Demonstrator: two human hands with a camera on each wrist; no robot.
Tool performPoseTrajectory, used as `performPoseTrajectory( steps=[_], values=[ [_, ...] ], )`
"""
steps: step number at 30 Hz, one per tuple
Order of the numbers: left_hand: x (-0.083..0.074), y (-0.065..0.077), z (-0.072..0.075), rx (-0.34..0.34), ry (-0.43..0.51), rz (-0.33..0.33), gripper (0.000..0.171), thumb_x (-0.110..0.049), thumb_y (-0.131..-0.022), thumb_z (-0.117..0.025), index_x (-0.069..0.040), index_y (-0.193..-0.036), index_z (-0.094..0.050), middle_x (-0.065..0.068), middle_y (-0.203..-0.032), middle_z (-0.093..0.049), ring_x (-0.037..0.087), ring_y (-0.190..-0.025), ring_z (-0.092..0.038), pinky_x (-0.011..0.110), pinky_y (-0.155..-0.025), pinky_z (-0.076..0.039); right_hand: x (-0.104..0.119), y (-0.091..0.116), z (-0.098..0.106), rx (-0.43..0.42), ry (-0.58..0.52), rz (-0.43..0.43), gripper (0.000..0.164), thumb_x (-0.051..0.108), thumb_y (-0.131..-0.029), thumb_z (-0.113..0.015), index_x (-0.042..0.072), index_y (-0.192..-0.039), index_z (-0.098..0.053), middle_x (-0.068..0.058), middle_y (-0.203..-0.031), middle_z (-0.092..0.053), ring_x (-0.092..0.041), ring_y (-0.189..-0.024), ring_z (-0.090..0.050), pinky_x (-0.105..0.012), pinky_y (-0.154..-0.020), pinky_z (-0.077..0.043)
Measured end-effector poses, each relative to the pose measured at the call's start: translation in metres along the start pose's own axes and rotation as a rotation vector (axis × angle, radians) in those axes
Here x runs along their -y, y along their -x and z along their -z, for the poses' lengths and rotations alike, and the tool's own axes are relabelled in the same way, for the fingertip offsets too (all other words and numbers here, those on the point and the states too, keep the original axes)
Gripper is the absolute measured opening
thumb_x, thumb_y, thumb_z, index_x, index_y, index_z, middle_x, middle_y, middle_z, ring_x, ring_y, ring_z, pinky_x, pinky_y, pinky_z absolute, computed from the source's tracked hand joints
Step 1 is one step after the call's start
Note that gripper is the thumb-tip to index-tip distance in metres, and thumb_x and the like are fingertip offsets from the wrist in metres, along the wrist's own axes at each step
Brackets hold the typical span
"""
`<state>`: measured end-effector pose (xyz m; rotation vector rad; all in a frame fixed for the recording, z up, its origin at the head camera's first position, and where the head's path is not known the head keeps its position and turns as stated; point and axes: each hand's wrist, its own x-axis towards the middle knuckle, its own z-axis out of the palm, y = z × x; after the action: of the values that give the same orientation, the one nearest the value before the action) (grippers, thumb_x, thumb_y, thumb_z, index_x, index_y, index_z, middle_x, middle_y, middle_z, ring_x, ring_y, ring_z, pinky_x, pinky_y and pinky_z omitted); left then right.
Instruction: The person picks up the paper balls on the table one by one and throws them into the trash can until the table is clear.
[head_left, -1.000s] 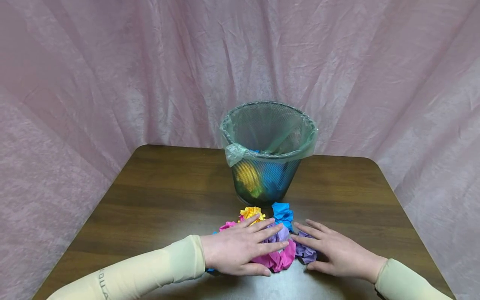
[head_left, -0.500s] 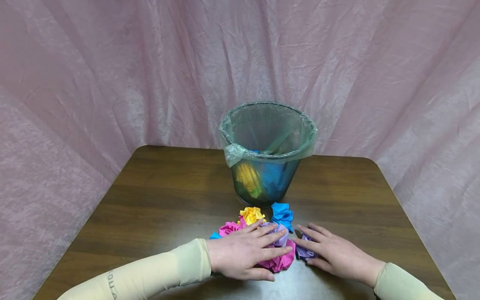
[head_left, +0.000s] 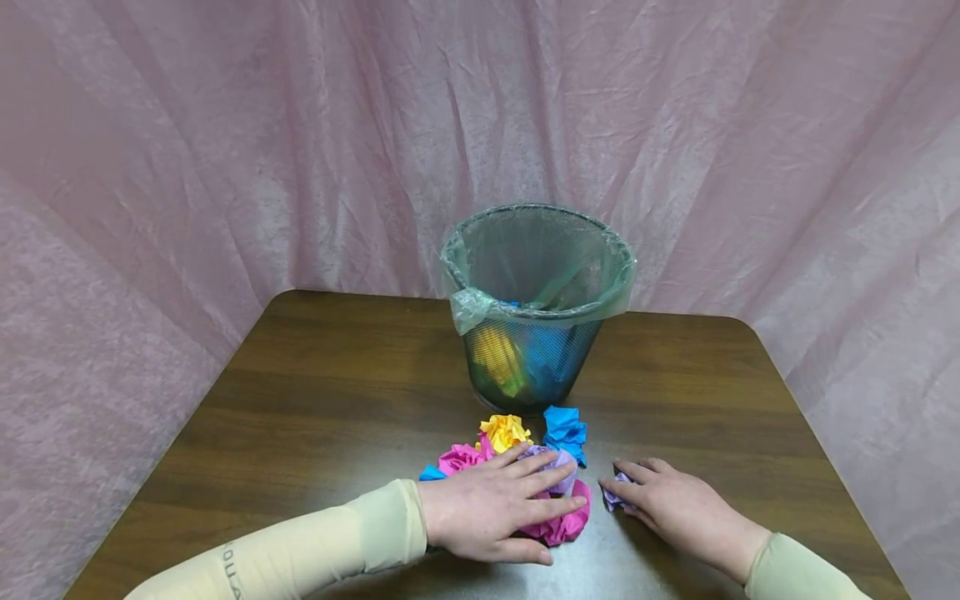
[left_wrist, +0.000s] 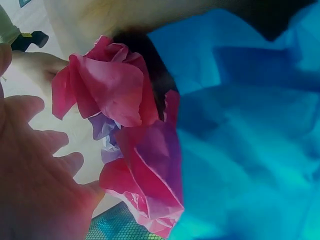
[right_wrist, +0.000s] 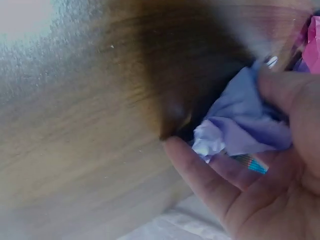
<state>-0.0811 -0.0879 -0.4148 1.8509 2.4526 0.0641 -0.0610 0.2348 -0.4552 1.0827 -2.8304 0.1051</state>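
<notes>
My left hand [head_left: 491, 508] lies with fingers spread over a heap of crumpled paper balls. Under and around it show a pink ball [head_left: 576, 510], a lilac ball [head_left: 564, 472], another pink ball [head_left: 461, 457] and a bit of blue paper [head_left: 431, 473]. Yellow paper [head_left: 504, 431] and a blue ball [head_left: 564, 428] lie just beyond the fingertips. To the right of the heap, my right hand [head_left: 681, 508] curls its fingers around a purple paper ball [right_wrist: 245, 120], low over the table. In the head view that hand mostly hides the ball.
Behind the heap stands a mesh wastebasket [head_left: 577, 354] with a clear plastic liner folded over its rim; yellow and blue paper shows through its wall. The brown wooden table [head_left: 337, 367] has rounded far corners. A pink curtain [head_left: 360, 150] hangs behind it.
My right hand has curled around the purple ball and drawn it slightly right, apart from the heap. My left hand has slid a little to the right and stays on the heap.
</notes>
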Motion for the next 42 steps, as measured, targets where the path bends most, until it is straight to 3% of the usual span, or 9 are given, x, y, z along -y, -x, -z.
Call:
performPoseTrajectory(
  steps=[5, 11, 17, 23, 31, 36, 42],
  values=[
    [-0.001, -0.001, -0.001, -0.003, -0.021, -0.004, 0.072, -0.066, -0.104, -0.027, -0.028, -0.165, -0.016, 0.003, -0.171, -0.001, 0.023, -0.157, -0.005, 0.046, -0.124, -0.011, 0.002, 0.001, -0.003, -0.051, 0.076, -0.066, 0.031, 0.014, -0.091, -0.078, 0.017, -0.122, -0.075, -0.014, -0.125, -0.069, -0.032, -0.100, -0.067, -0.045, -0.071, -0.060],
    [0.000, -0.003, -0.001, -0.008, -0.001, -0.006, 0.072, -0.065, -0.105, -0.029, -0.029, -0.165, -0.016, 0.003, -0.171, -0.002, 0.023, -0.157, -0.006, 0.047, -0.124, -0.010, 0.001, 0.002, -0.005, -0.048, 0.096, -0.108, 0.033, 0.007, -0.089, -0.078, 0.015, -0.120, -0.077, -0.013, -0.126, -0.069, -0.031, -0.102, -0.066, -0.044, -0.075, -0.060],
    [0.000, -0.005, 0.000, -0.037, -0.026, -0.003, 0.071, -0.064, -0.105, -0.033, -0.027, -0.165, -0.023, 0.004, -0.171, -0.011, 0.025, -0.157, -0.010, 0.046, -0.124, -0.006, -0.007, 0.002, -0.007, -0.109, 0.071, -0.068, 0.037, 0.001, -0.082, -0.083, 0.014, -0.117, -0.077, -0.010, -0.122, -0.070, -0.030, -0.103, -0.066, -0.043, -0.075, -0.060],
    [0.001, -0.011, 0.004, -0.033, -0.021, 0.001, 0.070, -0.063, -0.105, -0.033, -0.027, -0.164, -0.025, 0.003, -0.171, -0.010, 0.022, -0.157, -0.004, 0.049, -0.124, -0.010, -0.020, 0.000, -0.004, -0.171, 0.056, -0.021, 0.040, -0.006, -0.073, -0.087, 0.013, -0.108, -0.078, -0.005, -0.111, -0.071, -0.025, -0.096, -0.066, -0.041, -0.074, -0.060],
    [0.003, -0.028, 0.017, -0.021, -0.017, -0.008, 0.071, -0.065, -0.104, -0.030, -0.031, -0.165, -0.018, 0.001, -0.171, -0.004, 0.019, -0.156, 0.008, 0.047, -0.125, -0.004, -0.032, -0.004, 0.015, -0.174, 0.024, -0.045, 0.040, -0.012, -0.074, -0.082, 0.015, -0.102, -0.076, 0.004, -0.102, -0.068, -0.023, -0.093, -0.065, -0.040, -0.075, -0.058],
    [0.003, -0.031, 0.026, -0.037, -0.072, 0.005, 0.071, -0.066, -0.104, -0.031, -0.030, -0.165, -0.020, 0.003, -0.171, -0.009, 0.022, -0.157, 0.003, 0.046, -0.125, -0.005, -0.032, -0.007, 0.034, -0.128, -0.005, -0.095, 0.040, -0.013, -0.077, -0.079, 0.012, -0.108, -0.077, -0.005, -0.110, -0.072, -0.026, -0.098, -0.067, -0.043, -0.082, -0.058],
    [0.006, -0.031, 0.037, -0.051, -0.083, 0.016, 0.071, -0.065, -0.105, -0.032, -0.029, -0.165, -0.023, 0.005, -0.171, -0.013, 0.023, -0.157, 0.000, 0.047, -0.125, -0.006, -0.039, -0.013, 0.055, -0.171, -0.009, -0.063, 0.039, -0.009, -0.076, -0.083, 0.016, -0.105, -0.077, 0.005, -0.103, -0.070, -0.021, -0.092, -0.066, -0.041, -0.079, -0.057]
  ],
)
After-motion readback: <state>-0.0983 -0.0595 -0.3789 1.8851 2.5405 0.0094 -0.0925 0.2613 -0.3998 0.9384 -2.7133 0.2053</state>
